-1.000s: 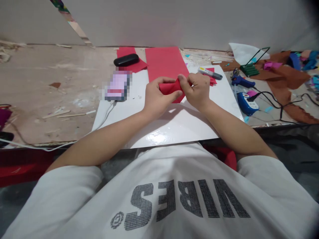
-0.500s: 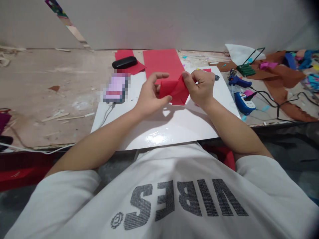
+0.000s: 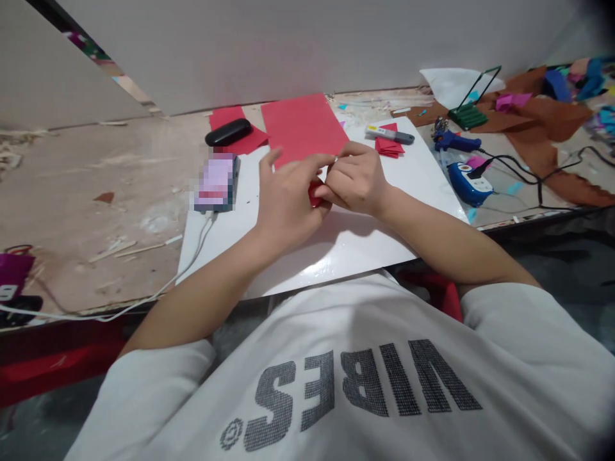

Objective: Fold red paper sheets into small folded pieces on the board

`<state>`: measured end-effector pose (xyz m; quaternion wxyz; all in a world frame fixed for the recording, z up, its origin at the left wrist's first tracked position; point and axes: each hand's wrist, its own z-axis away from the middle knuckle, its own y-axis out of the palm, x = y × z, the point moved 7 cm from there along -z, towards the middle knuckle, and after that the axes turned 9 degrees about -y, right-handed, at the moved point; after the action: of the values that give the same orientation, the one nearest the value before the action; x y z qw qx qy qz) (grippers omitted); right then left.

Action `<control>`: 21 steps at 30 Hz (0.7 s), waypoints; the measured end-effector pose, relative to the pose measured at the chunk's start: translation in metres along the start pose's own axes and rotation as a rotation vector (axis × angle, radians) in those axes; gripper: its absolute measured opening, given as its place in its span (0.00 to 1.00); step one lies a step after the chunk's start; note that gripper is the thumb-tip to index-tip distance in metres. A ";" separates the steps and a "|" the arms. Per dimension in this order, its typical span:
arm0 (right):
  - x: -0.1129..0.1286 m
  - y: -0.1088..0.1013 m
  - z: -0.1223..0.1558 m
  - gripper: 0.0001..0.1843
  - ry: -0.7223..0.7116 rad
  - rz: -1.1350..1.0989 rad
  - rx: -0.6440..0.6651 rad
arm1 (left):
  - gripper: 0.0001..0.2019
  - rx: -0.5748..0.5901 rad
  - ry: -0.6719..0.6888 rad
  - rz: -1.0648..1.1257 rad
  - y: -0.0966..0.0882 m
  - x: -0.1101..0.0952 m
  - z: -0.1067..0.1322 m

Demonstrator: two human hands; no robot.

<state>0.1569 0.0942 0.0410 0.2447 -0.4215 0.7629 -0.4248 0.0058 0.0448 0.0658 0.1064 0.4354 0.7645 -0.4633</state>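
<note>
Between my hands is a piece of red paper (image 3: pixel 316 192), mostly covered by fingers, so its folded shape is hard to see. My left hand (image 3: pixel 291 202) closes round it from the left, with one finger sticking up and away. From the right, my right hand (image 3: pixel 356 179) grips the same paper with curled fingers. Both hands are over a white board (image 3: pixel 298 272). Just beyond them lies a large red paper sheet (image 3: pixel 303 125).
A utility knife (image 3: pixel 390 134) rests on small red paper pieces (image 3: pixel 389 150) at the right. To the left are a phone (image 3: pixel 216 182) on a white cable and a black case (image 3: pixel 228 132). A glue gun (image 3: pixel 459 141) and a blue device (image 3: pixel 469 186) lie right of the board.
My hands have come together, and the red paper, earlier spread and visible between them, is now mostly covered by my fingers. The view has shifted, showing the knife and small red pieces.
</note>
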 end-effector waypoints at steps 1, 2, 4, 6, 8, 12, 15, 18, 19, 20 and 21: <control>0.002 0.001 -0.001 0.38 -0.022 0.006 0.026 | 0.34 0.036 -0.025 0.023 0.000 0.001 0.000; 0.003 0.002 -0.001 0.38 -0.041 0.013 0.050 | 0.34 0.070 -0.063 0.046 0.001 0.003 0.000; 0.005 0.002 -0.003 0.39 -0.060 0.019 0.075 | 0.33 0.110 -0.139 0.082 0.000 0.008 0.000; 0.004 -0.001 -0.003 0.41 -0.063 0.016 0.039 | 0.30 0.112 -0.175 0.100 -0.003 0.010 0.001; 0.001 -0.005 -0.002 0.42 -0.057 0.015 -0.034 | 0.26 0.119 -0.184 0.115 -0.005 0.012 0.000; -0.005 -0.007 0.000 0.45 -0.037 -0.011 -0.097 | 0.21 0.188 -0.189 0.143 -0.003 0.014 -0.002; -0.011 -0.007 0.000 0.45 0.028 -0.039 -0.083 | 0.20 0.208 -0.193 0.146 -0.004 0.015 -0.005; -0.017 -0.009 0.000 0.44 0.056 -0.058 -0.070 | 0.17 0.215 -0.198 0.135 -0.005 0.018 -0.005; -0.019 -0.010 0.001 0.44 0.054 -0.061 -0.082 | 0.17 0.215 -0.197 0.136 -0.005 0.018 -0.005; -0.022 -0.012 0.001 0.44 0.054 -0.070 -0.102 | 0.18 0.215 -0.199 0.135 -0.006 0.019 -0.005; -0.026 -0.014 0.003 0.44 0.061 -0.081 -0.135 | 0.19 0.215 -0.207 0.127 -0.006 0.019 -0.006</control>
<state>0.1786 0.1110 0.0521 0.1750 -0.4546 0.7790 -0.3949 -0.0089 0.0590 0.0618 0.1665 0.4415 0.6663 -0.5774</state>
